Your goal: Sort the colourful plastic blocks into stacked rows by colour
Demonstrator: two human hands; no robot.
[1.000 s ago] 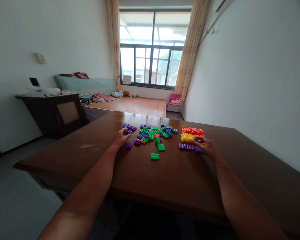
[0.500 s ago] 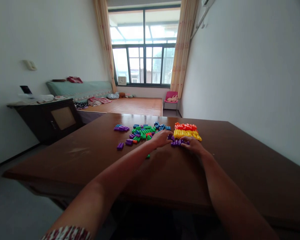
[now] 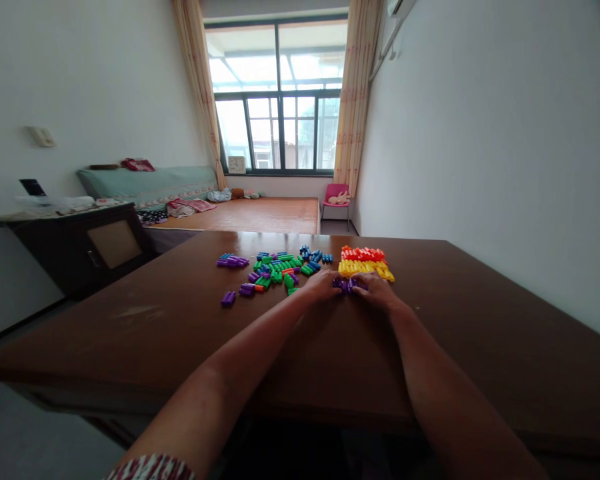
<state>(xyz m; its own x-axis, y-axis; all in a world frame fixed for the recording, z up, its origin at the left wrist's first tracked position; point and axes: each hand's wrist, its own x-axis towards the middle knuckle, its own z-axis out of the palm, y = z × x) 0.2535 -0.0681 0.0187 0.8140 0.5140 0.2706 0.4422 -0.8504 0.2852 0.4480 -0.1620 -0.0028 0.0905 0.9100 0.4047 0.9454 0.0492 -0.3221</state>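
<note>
A short row of purple plastic pieces (image 3: 348, 286) lies on the brown table between my two hands. My left hand (image 3: 322, 285) grips the row's left end with curled fingers. At the other end, my right hand (image 3: 377, 288) has its fingers closed on the purple pieces too. Just behind them sit a row of yellow pieces (image 3: 363, 267) and a row of red pieces (image 3: 363, 254). To the left spreads a loose pile of green pieces (image 3: 280, 267), mixed with blue, purple and orange ones. My fingers partly hide the purple row.
Blue pieces (image 3: 311, 253) lie behind my left hand. Separate purple clusters (image 3: 233, 261) and a purple pair (image 3: 228, 299) are farther left on the table (image 3: 180, 333). Beyond are a bed (image 3: 275, 213), a pink chair (image 3: 336, 195) and a dark cabinet (image 3: 80, 247).
My left hand has come down and right, bringing its purple piece against the row at my right hand. The view has shifted slightly to the right.
</note>
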